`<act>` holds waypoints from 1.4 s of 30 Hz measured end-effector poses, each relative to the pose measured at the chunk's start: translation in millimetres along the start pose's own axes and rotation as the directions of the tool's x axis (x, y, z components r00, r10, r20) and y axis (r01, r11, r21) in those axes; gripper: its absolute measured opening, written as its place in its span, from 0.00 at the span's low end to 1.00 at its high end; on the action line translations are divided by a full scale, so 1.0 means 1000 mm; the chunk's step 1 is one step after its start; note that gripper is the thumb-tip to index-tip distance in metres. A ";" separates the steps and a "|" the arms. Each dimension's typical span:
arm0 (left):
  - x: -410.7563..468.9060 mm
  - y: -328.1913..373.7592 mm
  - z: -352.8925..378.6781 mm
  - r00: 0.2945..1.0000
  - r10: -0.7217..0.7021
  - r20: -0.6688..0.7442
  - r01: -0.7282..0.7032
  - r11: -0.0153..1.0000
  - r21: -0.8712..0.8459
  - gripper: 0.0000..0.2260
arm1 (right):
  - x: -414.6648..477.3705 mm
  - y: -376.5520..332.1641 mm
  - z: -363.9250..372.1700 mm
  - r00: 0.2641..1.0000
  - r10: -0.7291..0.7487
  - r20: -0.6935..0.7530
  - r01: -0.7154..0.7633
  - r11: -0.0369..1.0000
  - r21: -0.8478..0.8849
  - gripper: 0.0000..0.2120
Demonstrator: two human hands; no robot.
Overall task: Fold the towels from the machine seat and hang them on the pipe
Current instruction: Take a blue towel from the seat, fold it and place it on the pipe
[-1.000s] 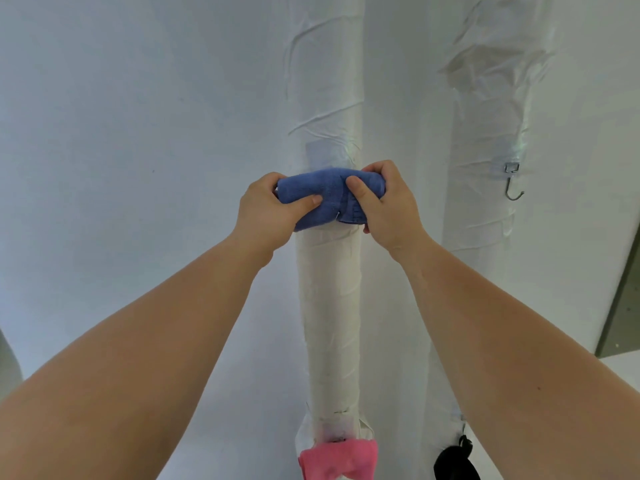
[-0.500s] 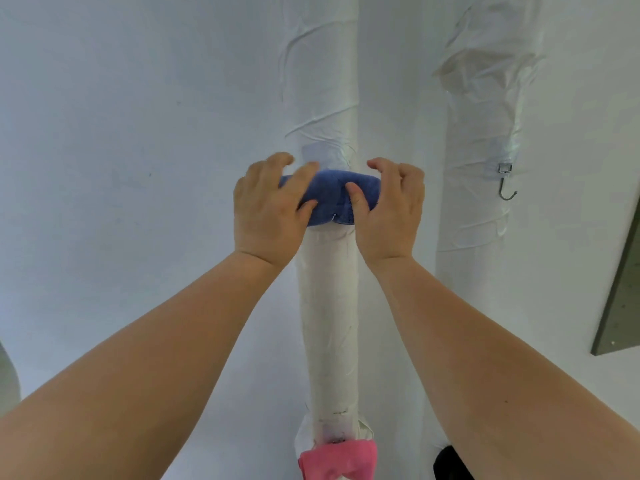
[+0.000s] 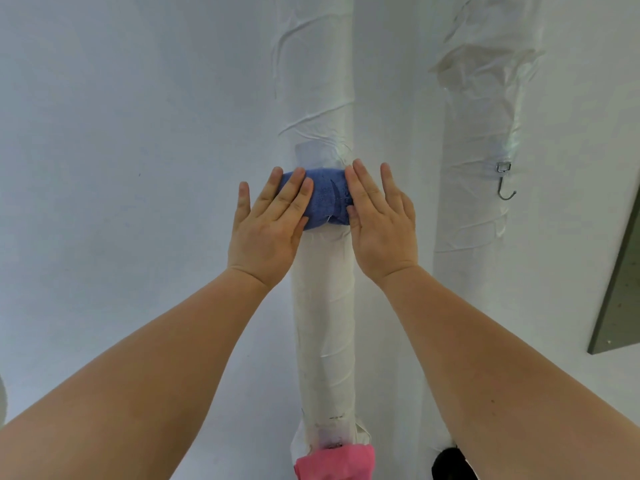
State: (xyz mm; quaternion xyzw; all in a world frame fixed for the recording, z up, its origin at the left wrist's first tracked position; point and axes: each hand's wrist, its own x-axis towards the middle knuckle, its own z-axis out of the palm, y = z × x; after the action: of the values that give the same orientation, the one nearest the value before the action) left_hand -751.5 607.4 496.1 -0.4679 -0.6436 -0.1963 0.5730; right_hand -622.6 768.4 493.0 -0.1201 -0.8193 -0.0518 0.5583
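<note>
Flat-fingered and grasping nothing, left hand point(image 3: 266, 225) and right hand point(image 3: 381, 223) press the folded blue towel point(image 3: 325, 199) from both sides against the white-wrapped pipe point(image 3: 323, 306), likely seating it so it stays.

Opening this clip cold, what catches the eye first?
The left hand and right hand, fingers straight, rest against either end of a blue towel on the white pipe at centre. A pink towel sits lower on that pipe, and a metal hook hangs on the second pipe at right.
</note>
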 end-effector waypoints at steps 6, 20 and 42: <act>-0.001 0.006 -0.009 0.997 -0.019 0.078 0.017 1.000 0.026 0.24 | -0.005 -0.008 -0.012 0.992 0.064 0.106 -0.063 0.998 -0.013 0.26; -0.019 0.024 -0.057 0.936 -0.134 0.324 0.116 0.990 0.075 0.31 | -0.038 -0.044 -0.042 0.959 0.206 0.193 -0.158 0.958 -0.238 0.34; -0.249 0.072 -0.190 0.637 0.258 0.726 0.257 0.817 -0.516 0.31 | -0.305 -0.227 -0.180 0.422 0.756 0.500 -0.418 0.652 -0.632 0.34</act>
State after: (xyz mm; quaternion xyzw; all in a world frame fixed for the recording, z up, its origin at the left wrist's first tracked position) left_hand -610.0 398.5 296.7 -0.6561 -0.7333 -0.1625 0.0733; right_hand -412.1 467.0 288.1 -0.5313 -0.8377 0.0334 0.1216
